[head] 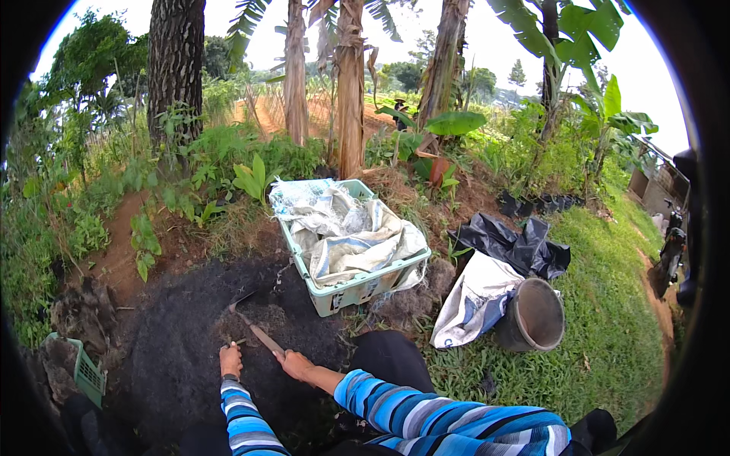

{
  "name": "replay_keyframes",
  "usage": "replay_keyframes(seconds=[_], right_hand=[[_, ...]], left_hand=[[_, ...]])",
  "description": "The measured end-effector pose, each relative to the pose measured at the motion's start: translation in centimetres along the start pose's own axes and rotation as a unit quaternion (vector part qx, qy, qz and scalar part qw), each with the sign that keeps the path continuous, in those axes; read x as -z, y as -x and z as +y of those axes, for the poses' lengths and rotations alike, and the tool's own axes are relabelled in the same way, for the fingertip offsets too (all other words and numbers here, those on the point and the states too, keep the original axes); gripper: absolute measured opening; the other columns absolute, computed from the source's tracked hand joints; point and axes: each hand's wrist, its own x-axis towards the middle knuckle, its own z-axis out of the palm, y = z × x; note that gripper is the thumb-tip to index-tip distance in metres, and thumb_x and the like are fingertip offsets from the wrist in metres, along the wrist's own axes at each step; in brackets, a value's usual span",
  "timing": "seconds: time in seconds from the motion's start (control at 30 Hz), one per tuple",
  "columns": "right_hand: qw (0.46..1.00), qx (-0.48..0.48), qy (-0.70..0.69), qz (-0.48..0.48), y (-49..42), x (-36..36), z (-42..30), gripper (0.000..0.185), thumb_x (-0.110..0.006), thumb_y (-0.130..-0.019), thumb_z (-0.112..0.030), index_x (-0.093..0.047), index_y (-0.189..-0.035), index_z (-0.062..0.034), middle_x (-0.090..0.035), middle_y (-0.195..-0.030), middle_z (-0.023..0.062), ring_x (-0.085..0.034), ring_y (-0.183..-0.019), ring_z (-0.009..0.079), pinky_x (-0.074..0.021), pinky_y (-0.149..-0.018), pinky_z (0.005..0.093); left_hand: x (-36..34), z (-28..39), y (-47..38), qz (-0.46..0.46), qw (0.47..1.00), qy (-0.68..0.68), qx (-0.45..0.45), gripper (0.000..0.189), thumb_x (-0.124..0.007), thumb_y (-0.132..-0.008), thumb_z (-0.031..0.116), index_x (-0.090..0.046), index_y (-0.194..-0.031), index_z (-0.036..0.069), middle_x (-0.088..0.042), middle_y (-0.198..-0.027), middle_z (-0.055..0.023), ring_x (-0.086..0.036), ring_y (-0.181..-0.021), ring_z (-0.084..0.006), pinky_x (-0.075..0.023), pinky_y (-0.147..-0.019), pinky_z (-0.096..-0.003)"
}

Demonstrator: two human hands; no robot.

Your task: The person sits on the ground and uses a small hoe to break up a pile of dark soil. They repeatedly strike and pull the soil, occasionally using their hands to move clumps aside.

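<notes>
My right hand (295,363) grips the wooden handle of a curved-bladed hand tool, perhaps a sickle (265,338); its dark blade reaches up and to the right over the black soil (177,342). My left hand (231,360), just left of the handle, has its fingers closed around a small greenish piece, perhaps a stem. Brownish, fibrous matter (236,322) lies around the tool's head. Beyond the hands, a pale green plastic crate (365,293) holds crumpled white woven sacks (356,245).
Right of the crate are a white and blue sack (476,296), black plastic sheeting (516,242) and a dark bucket (533,316) on grass. A green crate (88,370) lies at left. Banana stems (349,91) and a thick trunk (175,74) stand behind. People are far off; a motorcycle stands at right.
</notes>
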Motion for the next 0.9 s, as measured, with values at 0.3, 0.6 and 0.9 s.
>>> replay_keyframes(seconds=[0.3, 0.6, 0.9], right_hand=[[0.960, 0.140, -0.201, 0.137, -2.0, 5.1, -6.6, 0.052, -0.037, -0.094, -0.046, -0.048, -0.088, 0.0043, -0.056, -0.064, 0.0241, -0.058, -0.057, 0.0415, -0.0477, -0.051, 0.0425], [0.988, -0.051, -0.027, -0.142, 0.8, -1.1, -0.2, 0.067, -0.031, -0.091, -0.055, -0.053, -0.104, 0.0074, -0.061, -0.093, 0.0287, -0.063, -0.080, 0.0406, -0.0493, -0.072, 0.0460], [0.994, 0.016, -0.099, -0.045, -0.2, 1.6, -3.8, 0.058, -0.036, -0.093, -0.048, -0.054, -0.098, 0.0068, -0.059, -0.085, 0.0311, -0.057, -0.087, 0.0461, -0.0446, -0.073, 0.0497]], left_hand=[[-0.7, 0.6, 0.5, 0.039, 0.999, -0.004, 0.004, 0.028, -0.045, -0.093, 0.031, -0.048, -0.079, 0.008, -0.038, -0.056, 0.0020, -0.029, -0.039, -0.0080, -0.0230, -0.034, -0.0246], [0.2, -1.1, -0.1, 0.006, 0.995, 0.068, 0.070, 0.029, -0.049, -0.091, 0.030, -0.051, -0.077, 0.005, -0.040, -0.056, 0.0016, -0.031, -0.039, -0.0084, -0.0226, -0.035, -0.0250], [-0.7, 1.9, 1.8, 0.249, 0.919, -0.194, -0.238, 0.030, -0.055, -0.087, 0.025, -0.060, -0.105, 0.001, -0.065, -0.092, -0.0176, -0.062, -0.083, -0.0349, -0.0461, -0.071, -0.0431]])
